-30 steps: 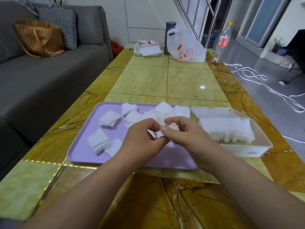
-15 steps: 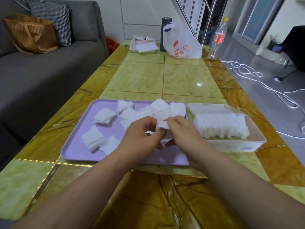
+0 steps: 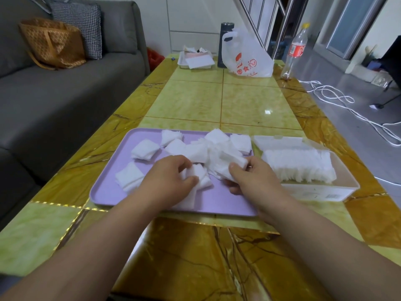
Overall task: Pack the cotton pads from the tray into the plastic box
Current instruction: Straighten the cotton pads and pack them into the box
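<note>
While our left hand [image 3: 171, 181] curls round a few cotton pads [image 3: 199, 173] on the tray [image 3: 104, 192] and our right hand [image 3: 256, 181] pinches a loose stack [image 3: 230, 169], thin pads could slip out before reaching the box [image 3: 321, 193] alongside.

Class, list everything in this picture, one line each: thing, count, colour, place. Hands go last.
tray: one, lilac, near table end
loose cotton pads: many, white, on tray
plastic box: one, clear, right of tray
packed cotton pads: one row, white, in box
table: one, yellow-green and brown, centre
small tray: one, white, far end
flask: one, dark, far end
plastic bag: one, white, red print, far end
bottle: one, clear, red label, far right
sofa: one, grey, left
handbag: one, brown, on sofa
cushion: one, checked, on sofa
cables: several loops, white, floor right
left hand: one, over tray, gripping pads
right hand: one, over tray, pinching pads
</note>
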Demonstrator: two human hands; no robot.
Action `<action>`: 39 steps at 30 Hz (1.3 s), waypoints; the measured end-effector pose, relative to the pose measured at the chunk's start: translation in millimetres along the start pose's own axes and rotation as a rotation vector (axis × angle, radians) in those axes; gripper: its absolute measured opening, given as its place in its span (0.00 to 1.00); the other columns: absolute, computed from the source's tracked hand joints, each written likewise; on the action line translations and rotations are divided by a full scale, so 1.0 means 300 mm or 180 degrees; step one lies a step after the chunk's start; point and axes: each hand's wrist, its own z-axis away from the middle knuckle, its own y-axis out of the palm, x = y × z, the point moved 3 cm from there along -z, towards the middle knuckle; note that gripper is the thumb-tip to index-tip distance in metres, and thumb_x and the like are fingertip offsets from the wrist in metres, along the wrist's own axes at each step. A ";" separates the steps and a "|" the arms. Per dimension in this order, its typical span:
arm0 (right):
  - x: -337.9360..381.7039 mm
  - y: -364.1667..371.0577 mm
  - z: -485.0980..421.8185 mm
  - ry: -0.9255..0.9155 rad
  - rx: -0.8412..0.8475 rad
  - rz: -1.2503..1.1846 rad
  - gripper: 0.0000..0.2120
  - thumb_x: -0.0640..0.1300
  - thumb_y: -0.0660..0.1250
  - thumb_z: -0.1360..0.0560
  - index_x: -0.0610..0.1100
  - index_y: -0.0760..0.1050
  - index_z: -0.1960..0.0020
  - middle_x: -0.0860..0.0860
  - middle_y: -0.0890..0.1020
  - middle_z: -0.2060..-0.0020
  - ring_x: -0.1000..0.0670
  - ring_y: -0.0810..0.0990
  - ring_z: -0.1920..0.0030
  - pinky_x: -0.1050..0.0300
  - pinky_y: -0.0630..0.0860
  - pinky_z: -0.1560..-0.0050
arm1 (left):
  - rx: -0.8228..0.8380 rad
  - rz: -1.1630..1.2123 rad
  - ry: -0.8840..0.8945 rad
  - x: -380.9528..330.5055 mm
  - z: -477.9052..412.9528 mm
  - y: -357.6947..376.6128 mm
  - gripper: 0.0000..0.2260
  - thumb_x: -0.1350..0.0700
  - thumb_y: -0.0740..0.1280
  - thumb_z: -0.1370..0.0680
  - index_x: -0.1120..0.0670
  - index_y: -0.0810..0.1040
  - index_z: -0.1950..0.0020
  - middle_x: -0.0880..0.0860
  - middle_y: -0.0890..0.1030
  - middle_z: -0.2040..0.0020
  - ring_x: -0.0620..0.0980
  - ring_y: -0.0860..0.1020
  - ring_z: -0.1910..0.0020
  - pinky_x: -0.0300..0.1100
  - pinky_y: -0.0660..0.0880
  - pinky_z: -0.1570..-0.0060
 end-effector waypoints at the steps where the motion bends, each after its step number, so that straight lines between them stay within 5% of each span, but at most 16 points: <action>1: -0.006 0.002 -0.003 -0.0001 0.0015 0.0047 0.02 0.45 0.66 0.18 0.47 0.75 0.47 0.43 0.84 0.47 0.49 0.87 0.55 0.58 0.84 0.59 | 0.0093 -0.0045 -0.0013 -0.001 0.001 0.008 0.14 0.48 0.74 0.25 0.49 0.81 0.40 0.46 0.82 0.44 0.48 0.80 0.50 0.44 0.76 0.45; 3: -0.014 0.003 -0.012 0.0030 0.0032 0.0063 0.02 0.45 0.65 0.18 0.48 0.75 0.46 0.45 0.84 0.47 0.51 0.87 0.56 0.62 0.82 0.61 | 0.0158 -0.0001 -0.0010 -0.011 -0.006 0.015 0.17 0.47 0.75 0.25 0.48 0.80 0.38 0.46 0.81 0.41 0.49 0.79 0.47 0.43 0.74 0.44; 9: -0.027 -0.001 -0.032 0.0064 0.0075 0.0028 0.04 0.45 0.66 0.18 0.48 0.76 0.44 0.47 0.84 0.48 0.48 0.88 0.53 0.50 0.86 0.52 | 0.0212 -0.0169 0.0147 -0.044 -0.025 0.022 0.21 0.49 0.75 0.27 0.44 0.77 0.34 0.45 0.77 0.40 0.49 0.77 0.45 0.46 0.75 0.42; 12: -0.027 -0.002 -0.034 0.0098 0.0104 0.0029 0.03 0.46 0.66 0.18 0.49 0.76 0.45 0.47 0.84 0.48 0.46 0.88 0.52 0.40 0.84 0.45 | 0.0069 -0.0185 0.0290 -0.049 -0.031 0.019 0.14 0.50 0.74 0.26 0.43 0.79 0.42 0.44 0.78 0.44 0.47 0.77 0.44 0.46 0.75 0.42; 16: -0.023 -0.003 -0.034 0.0106 0.0126 -0.0023 0.03 0.44 0.66 0.18 0.47 0.76 0.46 0.44 0.84 0.46 0.45 0.88 0.52 0.40 0.83 0.46 | -0.0435 0.0191 0.0639 -0.057 -0.027 0.008 0.06 0.53 0.74 0.25 0.43 0.79 0.54 0.45 0.80 0.50 0.47 0.79 0.47 0.47 0.76 0.46; 20: -0.022 -0.003 -0.034 0.0087 0.0156 0.0079 0.05 0.46 0.66 0.19 0.48 0.76 0.43 0.46 0.84 0.46 0.44 0.88 0.52 0.39 0.84 0.45 | -0.0996 0.0591 0.0940 -0.088 -0.014 -0.028 0.03 0.56 0.75 0.24 0.49 0.85 0.52 0.45 0.82 0.48 0.40 0.79 0.46 0.32 0.72 0.51; 26: -0.021 -0.004 -0.037 0.0187 0.0172 -0.0287 0.05 0.41 0.66 0.19 0.43 0.78 0.45 0.42 0.85 0.47 0.43 0.89 0.53 0.45 0.85 0.49 | -0.1030 0.1583 0.0412 -0.114 0.011 -0.063 0.04 0.57 0.73 0.22 0.48 0.86 0.51 0.43 0.85 0.57 0.35 0.79 0.63 0.28 0.72 0.60; 30: 0.008 -0.006 -0.024 0.0128 -0.0004 -0.0538 0.02 0.40 0.67 0.19 0.43 0.77 0.47 0.43 0.86 0.50 0.42 0.89 0.53 0.47 0.85 0.51 | -0.0727 0.2157 0.0055 -0.113 0.017 -0.066 0.05 0.58 0.69 0.18 0.49 0.83 0.48 0.50 0.84 0.55 0.43 0.79 0.72 0.38 0.75 0.73; 33: 0.027 -0.007 -0.018 -0.0076 -0.0125 -0.0585 0.02 0.40 0.69 0.19 0.43 0.78 0.47 0.44 0.87 0.52 0.45 0.89 0.55 0.48 0.86 0.50 | -0.0410 0.2420 0.0024 -0.121 0.021 -0.047 0.12 0.62 0.67 0.18 0.44 0.84 0.49 0.45 0.86 0.53 0.48 0.81 0.67 0.47 0.81 0.67; 39: 0.044 -0.012 -0.017 -0.0117 0.0229 -0.0483 0.04 0.35 0.74 0.25 0.40 0.86 0.50 0.41 0.88 0.57 0.41 0.87 0.53 0.49 0.85 0.47 | 0.0418 0.2806 0.0127 -0.147 0.028 -0.023 0.17 0.69 0.72 0.23 0.53 0.81 0.38 0.50 0.86 0.58 0.43 0.81 0.64 0.33 0.75 0.66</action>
